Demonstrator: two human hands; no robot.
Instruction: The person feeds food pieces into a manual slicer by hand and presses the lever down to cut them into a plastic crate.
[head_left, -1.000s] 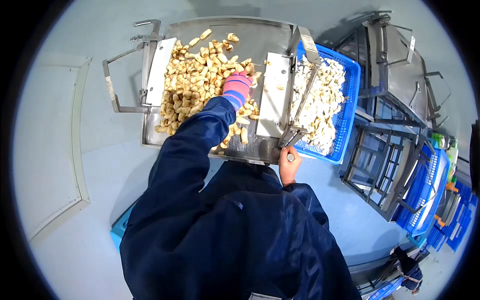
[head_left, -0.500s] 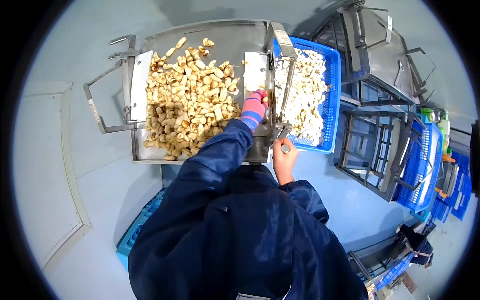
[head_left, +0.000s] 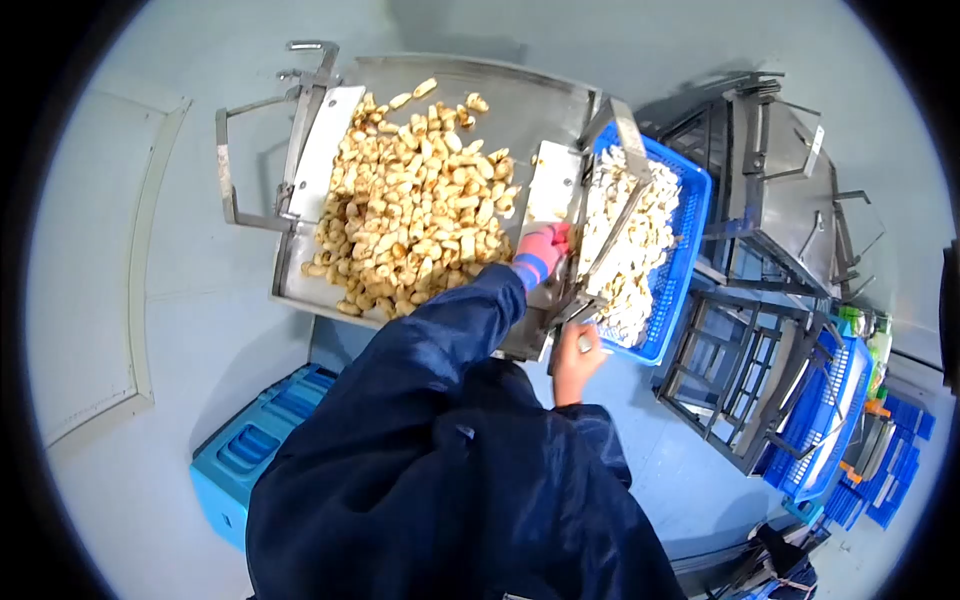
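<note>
My left hand (head_left: 543,247), in a pink and purple striped glove, is closed at the white cutting board (head_left: 552,185), close beside the hinged cutter. Its fingers are round a mushroom piece, mostly hidden by the glove. My bare right hand (head_left: 575,372) grips the handle (head_left: 585,343) of the cutter's lever (head_left: 622,225) at the near end. Left of the gloved hand, a heap of stubby, pale brown mushroom pieces (head_left: 420,200) covers much of the metal tray (head_left: 530,95). Beyond the cutter, a blue basket (head_left: 697,215) holds pale sliced mushroom (head_left: 632,270).
A second lever frame (head_left: 228,160) with a white board (head_left: 330,150) stands at the tray's left edge. Metal stands (head_left: 785,190) and another blue basket (head_left: 830,430) are on the right. A turquoise crate (head_left: 240,450) sits on the floor at lower left.
My view has turned, so the tray and basket appear tilted and lower to the right. My left hand stays by the cutter, and my right hand still holds the lever handle.
</note>
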